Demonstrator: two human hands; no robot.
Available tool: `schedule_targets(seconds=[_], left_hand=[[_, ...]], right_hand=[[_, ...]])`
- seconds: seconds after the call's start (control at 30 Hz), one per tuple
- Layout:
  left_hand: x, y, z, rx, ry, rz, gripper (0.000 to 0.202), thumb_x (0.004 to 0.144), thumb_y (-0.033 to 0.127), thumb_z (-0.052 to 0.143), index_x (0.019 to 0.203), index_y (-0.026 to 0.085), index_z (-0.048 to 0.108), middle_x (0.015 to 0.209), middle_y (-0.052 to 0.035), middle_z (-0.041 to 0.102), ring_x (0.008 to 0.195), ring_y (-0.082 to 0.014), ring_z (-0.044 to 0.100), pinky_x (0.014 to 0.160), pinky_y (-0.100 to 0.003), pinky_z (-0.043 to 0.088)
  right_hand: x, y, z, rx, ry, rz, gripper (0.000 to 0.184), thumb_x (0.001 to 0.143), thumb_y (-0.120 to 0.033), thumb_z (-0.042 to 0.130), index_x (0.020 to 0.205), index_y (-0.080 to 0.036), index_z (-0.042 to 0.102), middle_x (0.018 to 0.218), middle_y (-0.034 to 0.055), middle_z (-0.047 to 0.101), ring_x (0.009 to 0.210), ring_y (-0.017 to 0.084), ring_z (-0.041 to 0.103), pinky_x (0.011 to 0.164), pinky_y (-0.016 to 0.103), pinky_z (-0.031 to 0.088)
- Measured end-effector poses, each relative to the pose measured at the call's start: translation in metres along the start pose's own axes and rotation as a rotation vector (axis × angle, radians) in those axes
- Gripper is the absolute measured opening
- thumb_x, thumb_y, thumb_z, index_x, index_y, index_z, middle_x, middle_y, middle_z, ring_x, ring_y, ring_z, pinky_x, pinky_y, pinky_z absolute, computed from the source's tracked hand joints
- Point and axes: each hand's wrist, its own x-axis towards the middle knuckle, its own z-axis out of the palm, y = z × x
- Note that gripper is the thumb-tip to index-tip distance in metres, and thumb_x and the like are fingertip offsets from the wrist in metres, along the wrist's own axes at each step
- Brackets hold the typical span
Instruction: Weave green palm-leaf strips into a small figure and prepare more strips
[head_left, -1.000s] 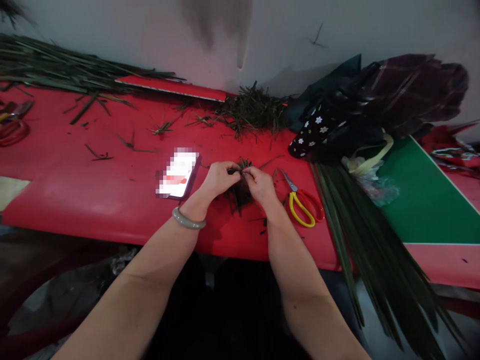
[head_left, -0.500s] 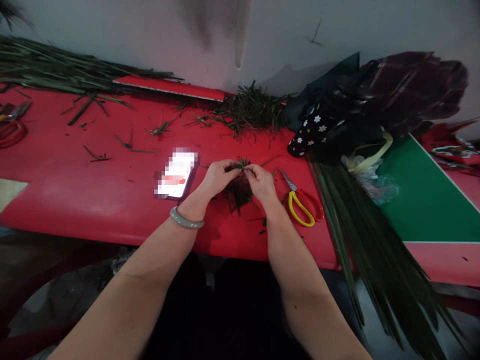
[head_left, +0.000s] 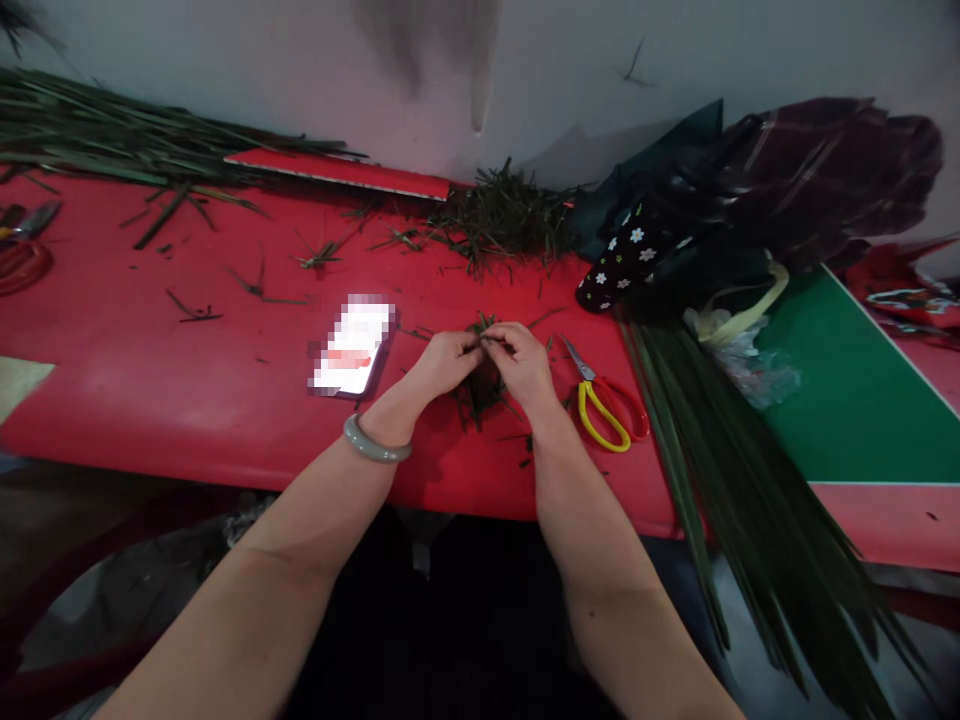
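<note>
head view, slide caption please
Hands working leaf strips between a phone and scissors on a red table.

bangle (head_left: 373, 449): grey, glossy, rounded, left wrist (head_left: 391, 411) | forearms (head_left: 574, 500): bare | clothing (head_left: 472, 640): black

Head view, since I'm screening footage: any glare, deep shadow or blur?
Head view: phone screen washed white, partly pixelated; red tabletop with a pale sheen; near-black area below its edge; plant bits by the right hand dark and indistinct.
</note>
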Motion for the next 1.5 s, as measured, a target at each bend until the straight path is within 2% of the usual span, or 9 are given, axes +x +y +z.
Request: schedule_targets(seconds=[0.17, 0.37, 0.53, 0.73, 0.93, 1.07, 1.23, 1.4, 1.5], left_hand=[[-0.001, 0.003, 0.006, -0.4, 0.044, -0.132, 0.016, 0.072, 0.027, 0.051, 0.07, 0.015, 0.06, 0.058, 0.0019, 0.051, 0.051, -0.0071, 0.043, 0.051, -0.021, 0.036], [0.001, 0.008, 0.011, -0.73, 0.126, -0.316, 0.005, 0.066, 0.019, 0.055, 0.065, 0.015, 0.056, 0.059, 0.0015, 0.051, 0.05, -0.0058, 0.045, 0.05, -0.02, 0.038], [0.0, 0.012, 0.01, -0.8, 0.086, -0.336, 0.005, 0.066, 0.018, 0.055, 0.063, 0.014, 0.055, 0.054, 0.0031, 0.049, 0.048, -0.0049, 0.045, 0.049, -0.019, 0.037], [-0.002, 0.009, 0.003, -0.89, 0.017, -0.327, 0.01, 0.062, 0.02, 0.065, 0.068, 0.014, 0.06, 0.061, 0.0018, 0.055, 0.053, -0.0047, 0.048, 0.051, -0.017, 0.037], [0.001, 0.004, 0.0, -1.103, 0.147, -0.308, 0.011, 0.061, 0.016, 0.065, 0.071, 0.015, 0.06, 0.065, 0.0017, 0.058, 0.057, -0.0063, 0.053, 0.056, -0.019, 0.043], [0.002, 0.002, -0.001, -1.131, 0.152, -0.304, 0.009, 0.063, 0.016, 0.065, 0.07, 0.014, 0.059, 0.064, 0.0013, 0.059, 0.055, -0.0062, 0.053, 0.056, -0.02, 0.043], [0.002, 0.001, -0.001, -1.113, 0.107, -0.294, 0.009, 0.065, 0.02, 0.064, 0.068, 0.014, 0.059, 0.058, 0.0026, 0.056, 0.051, -0.0055, 0.052, 0.052, -0.019, 0.042], [-0.002, 0.005, -0.004, -1.077, -0.053, -0.346, 0.007, 0.068, 0.02, 0.062, 0.07, 0.016, 0.058, 0.061, 0.001, 0.059, 0.057, -0.0077, 0.057, 0.055, -0.019, 0.043], [-0.004, 0.007, -0.005, -1.013, -0.091, -0.357, 0.008, 0.068, 0.021, 0.062, 0.068, 0.015, 0.056, 0.06, 0.0004, 0.059, 0.058, -0.0078, 0.058, 0.054, -0.018, 0.042]], right_hand=[[0.001, 0.003, -0.001, 0.023, 0.078, 0.148, 0.018, 0.076, -0.032, 0.047, 0.077, -0.019, 0.059, 0.08, 0.0024, 0.062, 0.077, 0.014, 0.056, 0.072, 0.027, 0.044], [0.0, 0.004, 0.003, 0.121, 0.142, 0.196, 0.017, 0.074, -0.031, 0.048, 0.078, -0.018, 0.058, 0.077, 0.0018, 0.062, 0.074, 0.014, 0.056, 0.071, 0.026, 0.043], [0.0, 0.004, 0.005, 0.203, 0.219, 0.246, 0.018, 0.072, -0.034, 0.051, 0.076, -0.018, 0.057, 0.07, -0.0004, 0.059, 0.067, 0.013, 0.053, 0.067, 0.026, 0.043], [0.002, 0.007, 0.006, 0.388, 0.213, 0.239, 0.018, 0.072, -0.036, 0.052, 0.078, -0.019, 0.056, 0.068, -0.0026, 0.057, 0.062, 0.01, 0.051, 0.064, 0.025, 0.043], [0.0, 0.009, 0.01, 0.418, -0.048, 0.233, 0.021, 0.071, -0.038, 0.055, 0.082, -0.02, 0.057, 0.074, -0.0019, 0.06, 0.068, 0.011, 0.054, 0.065, 0.025, 0.044], [0.0, 0.011, 0.009, 0.341, -0.065, 0.22, 0.017, 0.072, -0.035, 0.053, 0.076, -0.02, 0.06, 0.069, -0.0026, 0.06, 0.065, 0.011, 0.052, 0.063, 0.024, 0.041], [0.001, 0.012, 0.008, 0.339, -0.066, 0.216, 0.015, 0.071, -0.033, 0.052, 0.072, -0.02, 0.058, 0.066, -0.0031, 0.058, 0.063, 0.011, 0.051, 0.061, 0.023, 0.04], [0.001, 0.017, 0.008, 0.336, -0.036, 0.213, 0.014, 0.073, -0.031, 0.05, 0.072, -0.02, 0.057, 0.065, -0.0031, 0.058, 0.062, 0.01, 0.052, 0.062, 0.023, 0.041], [0.001, 0.016, 0.007, 0.341, -0.006, 0.21, 0.012, 0.072, -0.03, 0.051, 0.072, -0.02, 0.057, 0.065, -0.0033, 0.058, 0.063, 0.01, 0.052, 0.062, 0.023, 0.041]])
